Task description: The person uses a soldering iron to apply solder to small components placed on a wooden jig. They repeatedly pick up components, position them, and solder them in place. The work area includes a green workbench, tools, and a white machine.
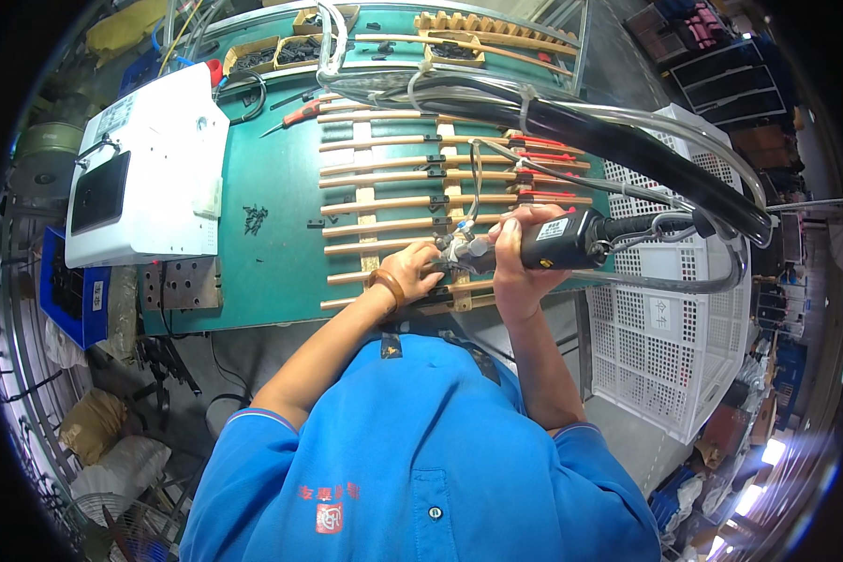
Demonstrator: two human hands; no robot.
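My right hand (517, 258) is wrapped round a black electric screwdriver (560, 240), which lies almost level with its metal nose (464, 249) pointing left. Close to that nose, my left hand (408, 270) grips a pale wooden rod (347, 278), its fingers curled over it. Small black fittings (437, 202) sit along several such rods, which lie side by side across light wooden rails (366, 201). Red pieces (539, 178) show at the right part of the farther rods. What lies under the screwdriver's nose is hidden by my fingers.
A white machine (150, 169) stands on the green tabletop (262, 253) at left, by loose black screws (254, 220). A red-handled screwdriver (302, 114) lies behind. Thick hoses (628, 150) arch overhead towards the right. Boxes of black parts (452, 51) stand far back; a white crate (656, 347) stands right.
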